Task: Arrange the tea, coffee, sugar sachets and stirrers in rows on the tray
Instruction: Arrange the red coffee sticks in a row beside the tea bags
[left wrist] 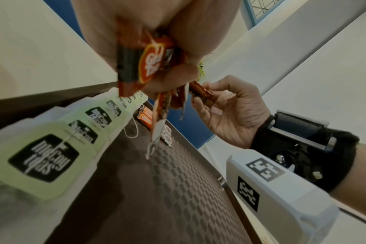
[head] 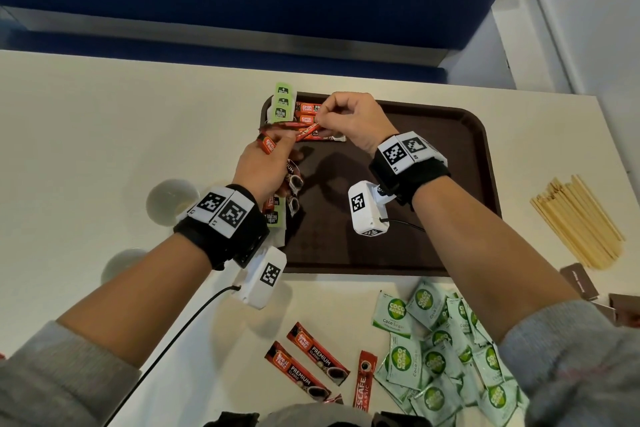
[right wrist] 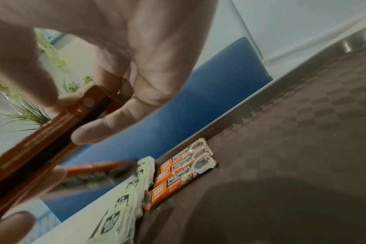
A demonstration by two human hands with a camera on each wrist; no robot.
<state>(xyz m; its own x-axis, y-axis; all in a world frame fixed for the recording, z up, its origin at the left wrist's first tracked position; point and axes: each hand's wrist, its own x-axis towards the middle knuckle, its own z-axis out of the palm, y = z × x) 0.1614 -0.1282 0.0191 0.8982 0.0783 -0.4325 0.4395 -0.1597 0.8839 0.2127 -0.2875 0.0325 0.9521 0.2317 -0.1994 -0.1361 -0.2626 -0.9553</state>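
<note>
One red-orange coffee stick (head: 306, 133) pinched by right-hand fingers (head: 323, 121); left hand (head: 265, 168) grips several.

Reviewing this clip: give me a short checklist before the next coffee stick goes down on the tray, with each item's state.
1. Right hand pinches one red coffee stick: ok.
2. Left hand grips the spare bundle of red coffee sticks: ok.
3. Laid row of orange-red coffee sticks lies parallel, side by side: ok.
4. Bare brown tray floor beside that row: ok.
5. Green tea bags inside the tray: not ok, they overhang the edge.
6. Pinched stick free of the bundle: cannot tell.
</note>
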